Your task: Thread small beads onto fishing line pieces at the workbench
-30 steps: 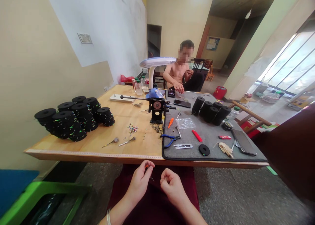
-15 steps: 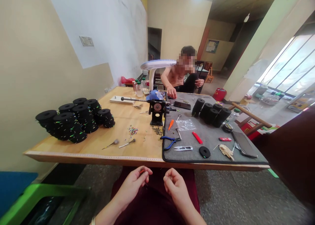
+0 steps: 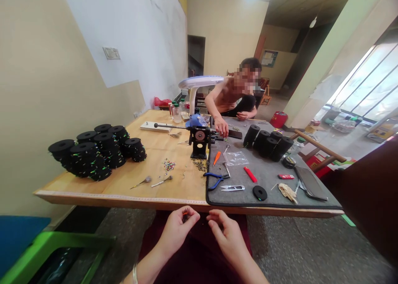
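Note:
My left hand (image 3: 180, 226) is over my lap, just below the table's front edge, its thumb and fingers pinched together. A bit of orange (image 3: 185, 213) shows between its fingers; what it belongs to is hidden. To the right, a small gap away, my right hand (image 3: 228, 233) has its fingers curved and parted from the thumb, with nothing visible between them. Nearest on the table are white thread snips (image 3: 233, 188), blue-handled pliers (image 3: 215, 180) and a flat black foam disc (image 3: 259, 193), all on a grey mat (image 3: 242, 200).
Black foam spools (image 3: 104, 139) dotted with coloured bits stand left; more black spools (image 3: 270, 145) stand right. A black device (image 3: 200, 141), a lamp (image 3: 200, 82), small beads (image 3: 169, 164) and brushes (image 3: 161, 181) occupy the middle. Across the table, a person's hand (image 3: 222, 127) reaches over the mat.
My right hand's fingers have opened from a pinch, and my left hand has moved slightly right. The other person has leaned forward and their hand has come nearer across the mat.

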Tool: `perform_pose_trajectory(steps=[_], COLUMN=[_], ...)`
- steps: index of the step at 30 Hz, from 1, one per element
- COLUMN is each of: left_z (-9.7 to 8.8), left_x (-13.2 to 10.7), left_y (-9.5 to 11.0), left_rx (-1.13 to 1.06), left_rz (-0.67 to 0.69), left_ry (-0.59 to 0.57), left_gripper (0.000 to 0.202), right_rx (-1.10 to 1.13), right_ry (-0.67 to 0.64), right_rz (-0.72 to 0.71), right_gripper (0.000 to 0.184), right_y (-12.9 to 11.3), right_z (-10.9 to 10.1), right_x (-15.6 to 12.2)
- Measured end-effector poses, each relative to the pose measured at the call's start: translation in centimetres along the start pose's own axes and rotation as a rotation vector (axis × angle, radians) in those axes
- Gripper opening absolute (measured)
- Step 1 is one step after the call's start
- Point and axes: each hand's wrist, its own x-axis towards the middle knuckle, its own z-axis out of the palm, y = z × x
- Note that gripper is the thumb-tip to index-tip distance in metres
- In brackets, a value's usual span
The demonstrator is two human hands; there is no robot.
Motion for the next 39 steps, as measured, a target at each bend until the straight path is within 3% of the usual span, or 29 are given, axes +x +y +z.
perform_pose_trajectory(steps=[3,8,12,16,24,31,36,39], left_z=[-0.1,0.1,-0.3,-0.9,-3.4,-3.7,-6.7,-8.8], left_x=[-0.4,-0.7,-0.6,-0.1,5.4,8.2,8.2,8.3], left_y=[0.5,0.5,0.6,0.9,0.7,0.8,1.6,1.1], left_rx=[0.093,0.134,0.155,0.231,0.821,0.953,1.02,1.03], left_rz=[0.069,0.167,0.19,0.203,0.264,0.253,0.244,0.196], left_ry=[0.019,0.031,0.054,0.033,0.093,0.121,0.245,0.292], left_gripper=[0.027,0.024,0.021,0.021,0.019,0.046,0.038,0.034], right_rx=[0.026,0.271,0.235,0.185,0.327,0.43,0.47,0.487], right_ry=[0.055,-0.156,-0.209,-0.202,-0.111,-0.058,-0.034,-0.05], right_rz=[-0.021,0.109,0.157,0.13,0.135,0.221,0.245,0.272], right_gripper=[0.033,0.035,0.03,0.034,0.05,0.055,0.052,0.054], right_y=[-1.4,-1.6,-0.7,-0.7,0.2,1.7,2.4,2.3], right_z=[-0.2,2.1,3.5,3.4,2.9,3.0,3.1,3.4], right_x=[0.4,1.2,1.8,2.3,3.6,3.3,2.7,2.4])
